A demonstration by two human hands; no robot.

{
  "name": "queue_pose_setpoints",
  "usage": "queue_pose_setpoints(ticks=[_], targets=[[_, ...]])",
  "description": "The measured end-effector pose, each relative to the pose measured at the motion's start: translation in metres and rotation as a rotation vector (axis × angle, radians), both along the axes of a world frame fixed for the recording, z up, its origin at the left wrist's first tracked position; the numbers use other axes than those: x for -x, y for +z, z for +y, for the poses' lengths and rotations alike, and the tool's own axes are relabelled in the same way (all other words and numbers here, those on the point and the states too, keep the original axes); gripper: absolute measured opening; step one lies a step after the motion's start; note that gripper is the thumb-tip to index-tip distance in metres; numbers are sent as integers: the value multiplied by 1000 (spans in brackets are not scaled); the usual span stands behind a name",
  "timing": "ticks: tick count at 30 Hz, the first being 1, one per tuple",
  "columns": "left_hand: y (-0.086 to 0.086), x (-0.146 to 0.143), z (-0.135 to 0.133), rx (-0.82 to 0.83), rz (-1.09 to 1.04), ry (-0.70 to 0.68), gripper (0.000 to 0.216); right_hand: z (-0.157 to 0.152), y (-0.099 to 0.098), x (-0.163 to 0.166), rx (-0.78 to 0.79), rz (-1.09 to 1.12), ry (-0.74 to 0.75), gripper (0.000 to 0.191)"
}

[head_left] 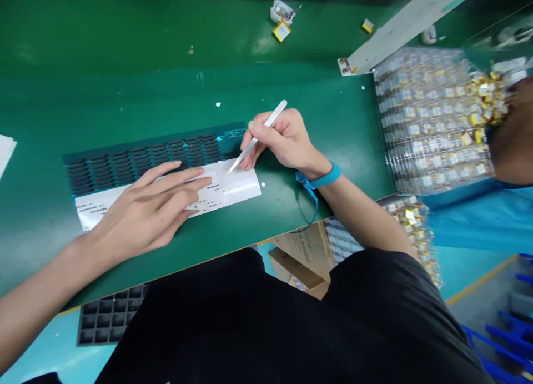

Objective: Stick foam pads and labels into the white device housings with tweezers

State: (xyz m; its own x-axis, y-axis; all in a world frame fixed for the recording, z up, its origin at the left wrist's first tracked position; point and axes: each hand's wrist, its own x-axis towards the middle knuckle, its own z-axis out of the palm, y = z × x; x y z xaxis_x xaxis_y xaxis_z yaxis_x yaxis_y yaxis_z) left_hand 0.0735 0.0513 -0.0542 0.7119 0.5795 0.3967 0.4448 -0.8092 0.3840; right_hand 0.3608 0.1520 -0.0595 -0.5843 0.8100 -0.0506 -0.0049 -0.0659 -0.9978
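Centrally, a glossy white sheet with small black print lies on the green worktop, overlapping the lower edge of a dark green rectangular panel bearing rows of narrow black pieces. The left hand rests over the sheet with fingers extended, covering its middle; whether anything lies beneath the thumb cannot be told. The right hand grips a slender, pale, pointed tool resembling tweezers, its middle partly concealed by the fingers; its tip is at the sheet's right portion, contact being indeterminable. The print is mostly too small to read. A blue wrist strap encircles the right wrist, its cord passing over the worktop's near edge. At right, clear plastic trays with yellow-and-white pieces appear blurred, beside another person cut off by the frame. Below, a brown cardboard box is partly hidden by the wearer's black clothing.
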Motion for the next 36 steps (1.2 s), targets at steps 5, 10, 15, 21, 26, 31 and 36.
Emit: queue_pose_setpoints(ticks=[5,10,15,21,26,31,36], targets=[[0,-4,-4,84,26,3,20,-12,6,-3,-114,-85,89,51],[-4,-3,0,157,13,-17,22,-11,6,-6,-206,-86,180,44],[-6,-3,2,139,17,-15,21,-9,6,-8,-139,-120,227,49],[2,0,-4,212,-111,-29,27,-2,26,-2,-125,79,-6,42],[30,-4,-18,479,-346,339,5,-18,47,25,-173,208,-121,18],[41,-16,-21,864,-570,410,14,-43,38,47,-39,291,-167,23],[38,-19,-21,993,-623,328,30,-56,26,53,-57,290,-115,19]])
